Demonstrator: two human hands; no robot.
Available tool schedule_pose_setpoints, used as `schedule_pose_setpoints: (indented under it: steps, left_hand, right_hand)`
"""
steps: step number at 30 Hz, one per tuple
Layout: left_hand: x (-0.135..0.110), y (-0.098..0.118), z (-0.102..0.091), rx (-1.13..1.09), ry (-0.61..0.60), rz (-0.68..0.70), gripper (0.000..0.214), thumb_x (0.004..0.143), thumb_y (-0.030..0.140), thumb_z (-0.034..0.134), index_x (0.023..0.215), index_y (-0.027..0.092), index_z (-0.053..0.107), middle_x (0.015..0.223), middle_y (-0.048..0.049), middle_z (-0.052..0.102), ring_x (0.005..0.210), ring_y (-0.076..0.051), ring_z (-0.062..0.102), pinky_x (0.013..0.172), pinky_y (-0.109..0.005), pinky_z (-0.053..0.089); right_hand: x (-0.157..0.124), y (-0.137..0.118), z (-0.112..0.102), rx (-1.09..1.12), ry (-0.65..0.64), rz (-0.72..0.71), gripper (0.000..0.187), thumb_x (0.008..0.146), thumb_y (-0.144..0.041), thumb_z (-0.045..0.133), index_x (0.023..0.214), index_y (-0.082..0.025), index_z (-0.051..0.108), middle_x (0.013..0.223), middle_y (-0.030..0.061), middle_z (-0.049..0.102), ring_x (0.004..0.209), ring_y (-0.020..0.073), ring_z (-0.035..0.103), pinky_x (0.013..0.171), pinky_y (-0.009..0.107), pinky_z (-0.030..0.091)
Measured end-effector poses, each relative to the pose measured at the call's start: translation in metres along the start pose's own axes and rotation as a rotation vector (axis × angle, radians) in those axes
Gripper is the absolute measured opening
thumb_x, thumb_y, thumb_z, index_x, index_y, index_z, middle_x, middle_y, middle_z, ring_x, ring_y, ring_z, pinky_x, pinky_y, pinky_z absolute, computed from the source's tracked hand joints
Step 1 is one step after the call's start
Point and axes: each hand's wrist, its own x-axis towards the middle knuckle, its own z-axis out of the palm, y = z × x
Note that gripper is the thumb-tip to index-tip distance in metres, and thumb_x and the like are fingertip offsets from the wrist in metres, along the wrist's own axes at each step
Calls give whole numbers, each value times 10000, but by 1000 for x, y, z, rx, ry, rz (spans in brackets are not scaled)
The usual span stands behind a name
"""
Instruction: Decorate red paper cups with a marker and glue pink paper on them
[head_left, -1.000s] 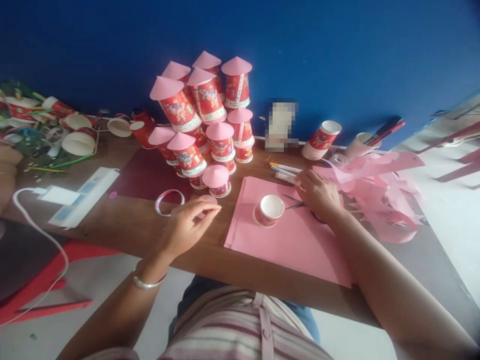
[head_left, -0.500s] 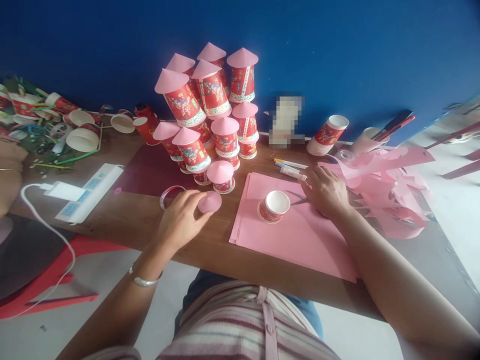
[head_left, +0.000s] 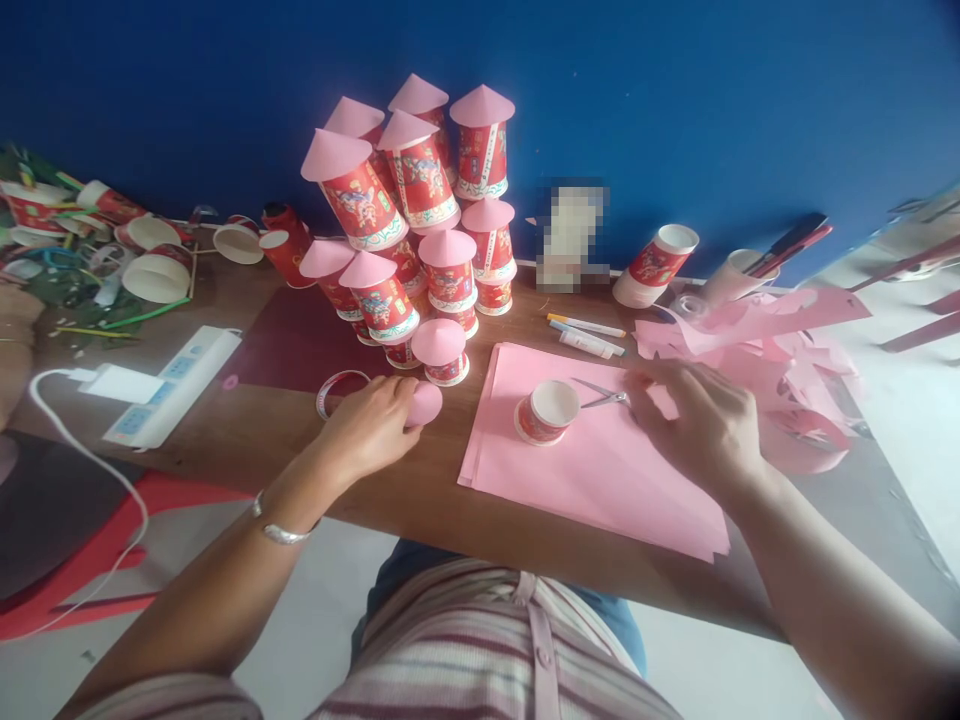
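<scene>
My left hand (head_left: 373, 425) is closed on a small pink paper cone (head_left: 425, 405) above the brown tabletop, its fingers covering the cone's left side. My right hand (head_left: 701, 420) is over the right part of a stack of pink paper sheets (head_left: 585, 495). Its fingers are loosely curled, with a gap between thumb and forefinger, and nothing shows in it. Just left of those fingers lie scissors (head_left: 604, 397), their blades spread and their handles mostly hidden. Between my hands, a short red-and-white paper cup (head_left: 551, 415) stands mouth up on the sheets.
Stacked red cup lanterns (head_left: 446, 270) with pink cone roofs stand behind my left hand. Markers (head_left: 589, 340) lie behind the sheets, and pink paper scraps (head_left: 795, 360) heap at the right. A power strip (head_left: 172, 385) and a pile of cups (head_left: 154, 270) are at the left.
My right hand has moved right and toward me, away from the markers, uncovering the scissors' pivot. My left hand has turned slightly with the cone still in it.
</scene>
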Motion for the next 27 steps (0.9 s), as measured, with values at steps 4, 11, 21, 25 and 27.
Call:
schedule_pose_setpoints:
  steps: [4,11,21,25,27]
  left_hand:
    - [-4,4,-2,10,-4,17,387,885,193,634,1264,139,690,1201,-187,789,1140,-381,748,831,-447,620]
    - [-22,2,3,-121,66,70,420,873,192,640,1289,198,703,1237,-136,796,1089,-354,772,827,-428,621]
    - [-50,1,-7,-489,105,83,211,904,364,657,1078,252,700,1018,-67,819,884,-273,786,743,-351,606]
    - [-86,-6,10,-816,116,-175,234,896,496,715,821,280,667,669,6,693,620,-202,665,540,-278,499]
    - [-112,-7,28,-1019,-87,-355,412,876,614,747,718,251,635,582,14,609,504,-160,552,470,-260,426]
  right_hand:
    - [0,-56,-14,239,-96,-222,181,1091,-304,562,1092,-331,741,912,57,799,816,237,766,724,396,642]
    - [-9,-119,32,487,-480,-188,124,1067,-189,618,1166,-200,693,1053,69,789,778,165,755,645,282,603]
    - [8,-162,101,223,-485,-322,492,1077,-357,658,1477,-77,591,1492,275,668,1397,361,652,1039,491,649]
    - [-4,-169,120,264,-567,-328,913,918,-656,808,1543,-50,534,1596,292,581,1545,401,527,1202,532,549]
    - [-11,-170,123,286,-586,-357,919,949,-644,779,1570,-29,495,1614,303,557,1573,384,499,1230,514,524]
